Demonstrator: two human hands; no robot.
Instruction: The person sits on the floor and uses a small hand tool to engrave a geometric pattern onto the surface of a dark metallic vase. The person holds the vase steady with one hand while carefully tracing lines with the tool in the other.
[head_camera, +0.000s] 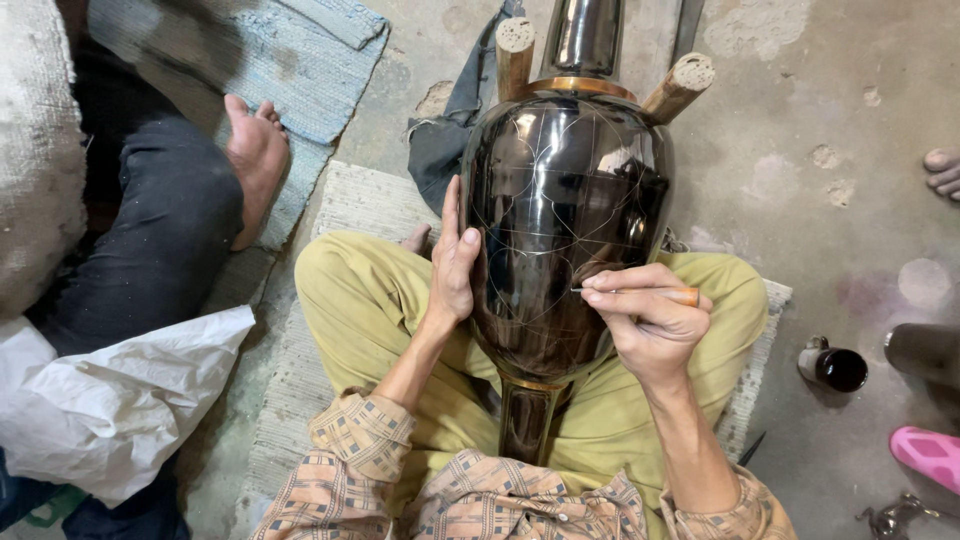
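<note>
Hands apart, left (452, 272) flat against black vase (560, 200) edge, right (650, 320) pinching engraving tool (640, 292), bare floor (800, 220) beyond.

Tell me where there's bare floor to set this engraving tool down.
Bare concrete floor lies right of the black vase, above the small dark cup. Left is crowded: another person's leg, a blue mat and white sheet.

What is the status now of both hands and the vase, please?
Left hand flat against black vase, steadying. Right hand pinching engraving tool, tip on vase surface. Vase across lap, propped on wooden pegs. Nothing obstructing.
</note>
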